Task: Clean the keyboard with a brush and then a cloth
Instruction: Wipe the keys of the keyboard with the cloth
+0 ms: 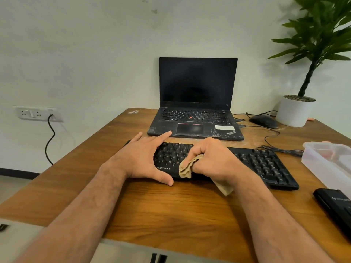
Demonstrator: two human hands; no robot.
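A person's two bare forearms reach forward over a wooden desk (171, 205) toward a black keyboard (266, 164) that lies across the middle of the desk, just in front of an open black laptop (197, 95) whose screen is dark. The left hand (140, 160) rests on the keyboard's left end with its fingers straight and spread; the thumb lies along the near edge of the keyboard and the fingertips reach past its far edge, touching or nearly touching the laptop's front corner. This hand holds nothing and simply steadies the keyboard. The right hand (210, 158) sits over the middle of the keyboard, its fingers curled tightly around a bunched tan cloth (187, 167). The cloth is pressed against the keys near the keyboard's front edge, and a loose end of it trails out under the wrist onto the desk. To the right of the laptop lies a black mouse (264, 121) with its cable looping over the desk, and beside it stands a green plant in a white pot (293, 112). At the right edge sit a clear plastic box (326, 162) and, nearer, a flat black device (334, 207). A wall socket (38, 113) with a black cord plugged in shows at the left.
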